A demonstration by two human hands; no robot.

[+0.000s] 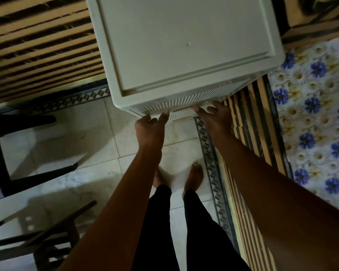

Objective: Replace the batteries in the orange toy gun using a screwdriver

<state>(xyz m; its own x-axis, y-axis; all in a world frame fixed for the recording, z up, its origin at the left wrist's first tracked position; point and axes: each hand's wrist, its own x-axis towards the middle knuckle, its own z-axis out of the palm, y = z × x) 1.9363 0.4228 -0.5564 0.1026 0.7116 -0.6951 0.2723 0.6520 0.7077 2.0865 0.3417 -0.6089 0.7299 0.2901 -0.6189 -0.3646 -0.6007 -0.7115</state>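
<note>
Head view: hands [151,126] at drawer front [184,111].

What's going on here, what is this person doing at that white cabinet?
A person stands barefoot on the tiled floor in front of a white plastic drawer unit, seen from above. Both hands are at its ribbed front near the top: the left hand touches it with a fingertip, and the right hand has its fingers at the orange handle. The drawer looks closed or barely opened. No toy gun, batteries or screwdriver are in view.

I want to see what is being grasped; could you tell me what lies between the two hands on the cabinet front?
In the head view, an orange drawer handle lies between left hand and right hand.
</note>
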